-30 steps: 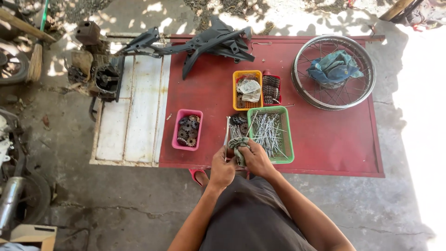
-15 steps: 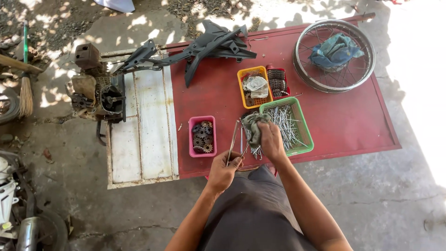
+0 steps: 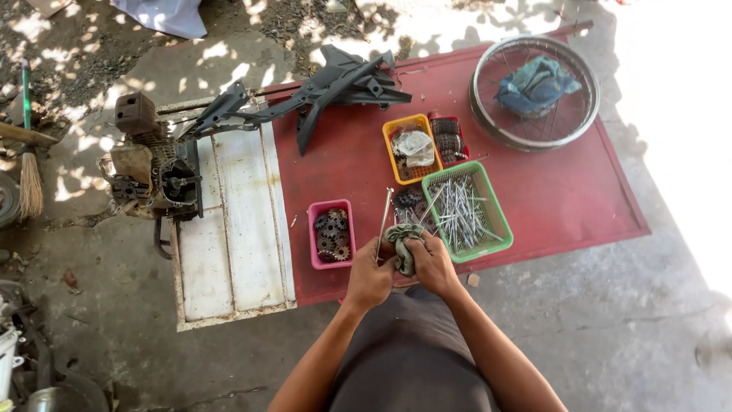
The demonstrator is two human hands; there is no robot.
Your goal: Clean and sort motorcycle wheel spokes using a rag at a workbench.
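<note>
My left hand (image 3: 369,276) grips the lower end of a thin metal rod (image 3: 385,216) that points away from me over the red panel (image 3: 568,206). My right hand (image 3: 432,263) holds a crumpled greenish rag (image 3: 402,243) pressed around the rod near my left hand. Just beyond my right hand stands a green basket (image 3: 496,210) full of several long metal spokes (image 3: 454,210). A pink basket (image 3: 313,236) of small gears sits to the left of my hands.
A yellow basket (image 3: 390,145) with a cloth and a small red basket (image 3: 447,141) stand further back. A spoked wheel rim (image 3: 488,114) holding a blue rag lies far right. Black plastic fairings (image 3: 335,88), an engine block (image 3: 152,172), a white panel (image 3: 244,221) and a broom (image 3: 29,179) lie left.
The view has shifted, so the red panel now sits more tilted and to the right. My hands stay together on the rod and rag; the rag has moved slightly along the rod.
</note>
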